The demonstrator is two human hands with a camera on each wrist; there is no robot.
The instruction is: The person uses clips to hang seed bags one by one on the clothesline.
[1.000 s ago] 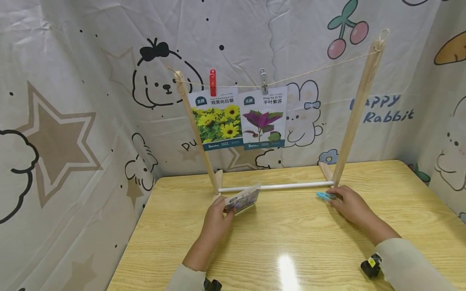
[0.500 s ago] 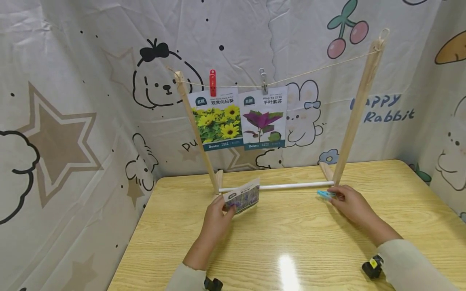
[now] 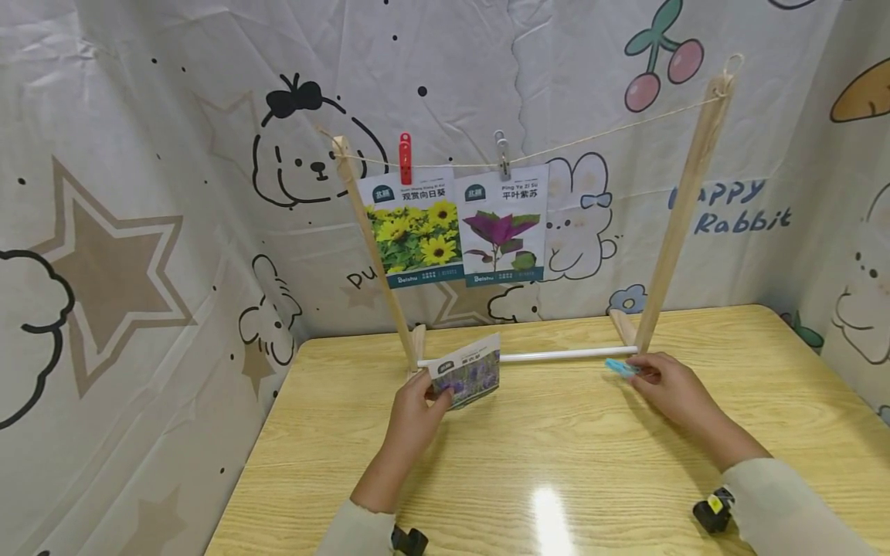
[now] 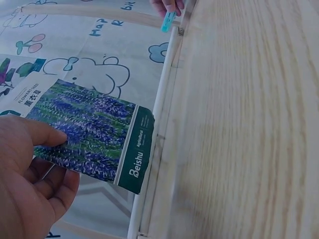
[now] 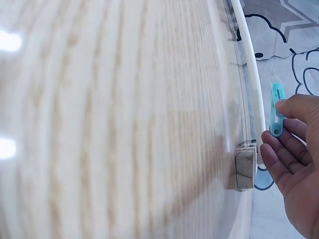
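Observation:
My left hand (image 3: 416, 413) pinches a seed packet (image 3: 467, 374) by its left edge, thumb on the front. Purple lavender-like flowers and a green "Beishu" band show on this packet in the left wrist view (image 4: 92, 132). At the right, my right hand (image 3: 670, 390) holds a light-blue clothespin (image 3: 621, 368) between thumb and fingers, close to the foot of the right post. On the string (image 3: 612, 133) hang a yellow-flower packet (image 3: 417, 232) under a red clothespin (image 3: 406, 158) and a purple-leaf packet (image 3: 504, 232) under a grey clothespin (image 3: 503, 156).
A left wooden post (image 3: 378, 255) and a taller-looking right post (image 3: 684, 216) carry the string. A white rod (image 3: 566, 355) joins them low above the wood-grain table (image 3: 528, 440). Behind hangs a printed cloth (image 3: 452, 62).
The lavender packet has tilted upright in my left hand, so its front now faces the head camera more. My right hand and the blue clothespin have risen very slightly.

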